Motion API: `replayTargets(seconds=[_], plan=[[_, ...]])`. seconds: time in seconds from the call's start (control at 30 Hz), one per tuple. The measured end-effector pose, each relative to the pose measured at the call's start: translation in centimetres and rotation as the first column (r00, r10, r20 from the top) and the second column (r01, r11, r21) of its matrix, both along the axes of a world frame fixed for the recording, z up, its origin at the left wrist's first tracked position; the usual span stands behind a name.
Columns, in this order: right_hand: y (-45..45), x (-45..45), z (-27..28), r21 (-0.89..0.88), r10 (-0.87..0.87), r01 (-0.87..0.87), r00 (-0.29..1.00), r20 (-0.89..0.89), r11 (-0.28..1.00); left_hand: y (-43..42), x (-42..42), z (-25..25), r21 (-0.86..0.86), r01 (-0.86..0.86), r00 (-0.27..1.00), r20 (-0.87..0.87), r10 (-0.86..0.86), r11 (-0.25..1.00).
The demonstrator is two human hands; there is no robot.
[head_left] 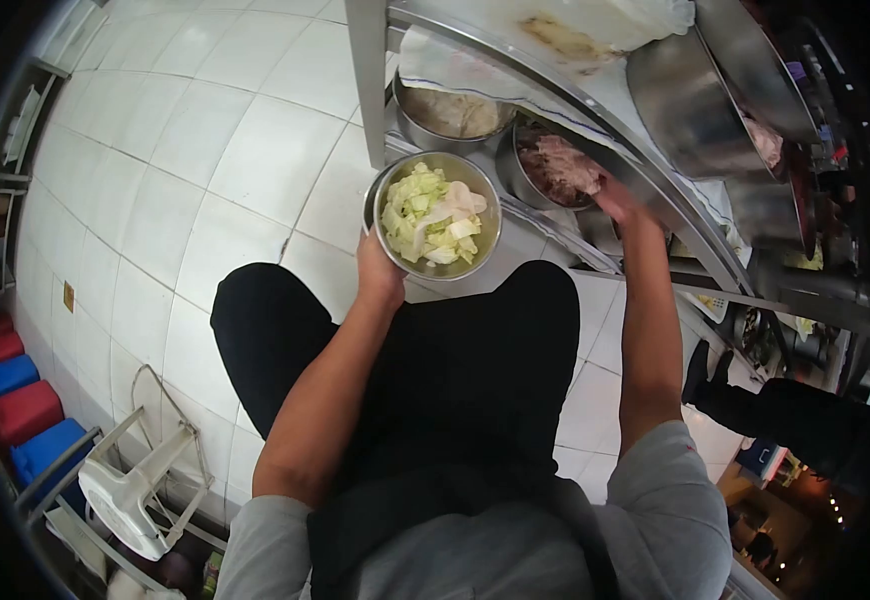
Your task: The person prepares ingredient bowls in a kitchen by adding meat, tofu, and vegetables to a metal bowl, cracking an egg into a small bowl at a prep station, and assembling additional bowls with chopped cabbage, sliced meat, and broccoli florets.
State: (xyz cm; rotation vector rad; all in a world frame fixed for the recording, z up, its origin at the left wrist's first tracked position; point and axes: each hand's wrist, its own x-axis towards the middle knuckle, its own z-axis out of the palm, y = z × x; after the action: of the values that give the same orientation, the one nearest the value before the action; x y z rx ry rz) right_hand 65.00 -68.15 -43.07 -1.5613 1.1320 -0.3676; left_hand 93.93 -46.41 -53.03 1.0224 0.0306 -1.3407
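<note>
In my left hand (pixel 380 272) is a steel bowl (pixel 493 240), gripped at its near left side, with what looks like a second bowl's rim under it. Chopped cabbage (pixel 413 200) fills much of the bowl, and a few pale pink slices (pixel 463 203) lie on top. My right hand (pixel 627 200) reaches under the upper shelf, at the right side of a steel pot (pixel 518 180) of raw pink meat (pixel 560 165). Its fingertips touch the meat and blend into it, so their grip is hard to make out.
Beside the meat pot, another steel pot (pixel 420 128) holds something pale. The metal shelf frame (pixel 555 85) arches over both. Large steel pots (pixel 675 95) stand on the upper shelf. Another person's dark-clad leg (pixel 775 405) is at right. A white stool (pixel 130 500) stands lower left.
</note>
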Motion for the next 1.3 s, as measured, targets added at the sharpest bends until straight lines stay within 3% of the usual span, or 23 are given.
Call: replayTargets(seconds=[0.03,0.13,0.2,0.23,0.33,0.43,0.57,0.67,0.77,0.87,0.97,1.0,1.1,1.2,1.3], plan=[[1.7,2.2,1.8,0.369,-0.088,-0.062,0.923,0.375,0.927,0.0,0.1,-0.1,0.017,0.006,1.000,0.006,-0.006,1.000],[5.8,6.6,3.8,0.276,0.098,-0.337,0.775,0.624,0.900,-0.2,0.2,-0.8,0.005,0.023,1.000,0.017,-0.023,1.000],[7.2,8.3,5.0,0.143,0.329,-0.368,0.914,0.238,0.919,-0.2,0.2,-1.3,-0.022,0.013,1.000,0.001,-0.013,1.000],[8.0,9.4,5.5,0.082,0.404,-0.404,0.915,0.014,0.911,-0.2,0.2,-1.3,-0.028,-0.003,1.000,-0.009,0.003,1.000],[10.1,12.7,6.6,-0.010,0.536,-0.553,0.811,-0.236,0.833,-0.3,0.0,-1.7,-0.068,-0.041,0.999,-0.026,0.039,0.997],[13.1,14.0,7.5,-0.229,0.542,-0.653,0.740,-0.399,0.722,-0.1,0.2,-1.9,-0.094,-0.043,0.998,-0.045,0.039,0.995],[12.3,15.1,8.2,-0.352,0.432,-0.605,0.777,-0.458,0.715,-0.2,0.1,-0.5,-0.118,-0.052,0.995,-0.092,0.041,0.992],[10.8,14.6,7.0,-0.378,0.475,-0.590,0.804,-0.358,0.713,-0.3,0.1,-0.4,-0.170,-0.093,0.980,-0.188,0.060,0.981],[10.2,14.2,8.9,-0.326,0.423,-0.487,0.871,-0.249,0.810,-0.3,0.2,0.0,-0.202,-0.095,0.981,-0.188,0.057,0.975],[11.2,14.8,9.6,-0.317,0.544,-0.624,0.780,-0.308,0.715,-0.6,0.2,0.8,-0.224,-0.079,0.987,-0.157,0.044,0.971],[13.5,16.2,9.4,-0.455,0.515,-0.663,0.748,-0.418,0.594,-0.5,0.9,1.9,-0.206,0.010,0.994,-0.102,-0.032,0.979],[13.5,16.7,9.2,-0.469,0.474,-0.646,0.762,-0.441,0.602,-0.6,0.9,2.3,-0.216,-0.056,0.984,-0.177,0.018,0.975],[12.5,17.7,8.8,-0.476,0.464,-0.696,0.715,-0.522,0.537,-0.8,1.2,2.8,-0.187,-0.049,0.992,-0.123,0.026,0.981],[12.1,18.6,7.8,-0.436,0.509,-0.824,0.566,-0.649,0.361,-0.8,1.3,2.6,-0.206,-0.022,0.994,-0.113,-0.001,0.978],[12.1,17.2,8.9,-0.502,0.478,-0.717,0.696,-0.535,0.483,-0.8,1.1,1.9,-0.202,-0.062,0.993,-0.114,0.039,0.977]])
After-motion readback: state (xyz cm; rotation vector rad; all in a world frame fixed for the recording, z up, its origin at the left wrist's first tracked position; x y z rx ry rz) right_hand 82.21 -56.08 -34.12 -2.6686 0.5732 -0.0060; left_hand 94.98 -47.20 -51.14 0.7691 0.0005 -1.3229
